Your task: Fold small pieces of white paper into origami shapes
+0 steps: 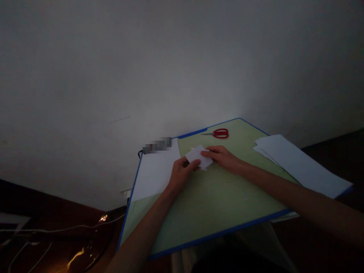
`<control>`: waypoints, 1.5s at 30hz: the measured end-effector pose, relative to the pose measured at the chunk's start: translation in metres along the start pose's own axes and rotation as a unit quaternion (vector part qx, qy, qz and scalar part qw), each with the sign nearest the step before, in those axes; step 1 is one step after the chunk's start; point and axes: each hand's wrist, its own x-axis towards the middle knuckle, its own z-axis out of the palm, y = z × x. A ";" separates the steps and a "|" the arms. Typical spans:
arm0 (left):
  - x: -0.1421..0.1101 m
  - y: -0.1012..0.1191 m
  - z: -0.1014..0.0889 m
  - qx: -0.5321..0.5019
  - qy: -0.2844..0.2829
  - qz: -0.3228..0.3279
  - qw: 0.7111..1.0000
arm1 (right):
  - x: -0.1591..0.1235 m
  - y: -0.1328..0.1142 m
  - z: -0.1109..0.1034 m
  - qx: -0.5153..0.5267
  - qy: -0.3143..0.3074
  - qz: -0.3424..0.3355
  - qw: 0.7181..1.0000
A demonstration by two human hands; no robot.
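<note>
Several small white paper pieces [196, 154], loosely stacked with uneven corners, are held between my two hands over the middle of a pale green board. My left hand [183, 170] pinches their lower left side, thumb on top. At the right edge, my right hand [222, 157] grips the same stack with its thumb and fingers. The fingers under the paper are hidden. Beyond my hands, scissors [220, 133] with red handles lie on the board, blades pointing left.
The blue-edged board [216, 204] stands against a grey wall [182, 68]. A large white sheet [153, 170] lies at its left, beneath a blurred-out object [157, 145]. Stacked white paper [307, 163] overhangs the right edge. White cables [71, 227] run at lower left.
</note>
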 end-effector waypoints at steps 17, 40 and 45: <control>0.005 -0.009 -0.003 -0.045 0.030 -0.011 0.998 | 0.001 0.007 0.002 0.078 -0.032 0.011 0.996; 0.002 -0.004 0.000 -0.019 0.019 -0.009 1.000 | 0.002 0.001 0.000 -0.034 0.098 -0.088 0.991; 0.005 -0.010 -0.001 -0.084 0.029 -0.023 0.996 | -0.001 -0.003 0.002 -0.005 0.077 -0.062 0.995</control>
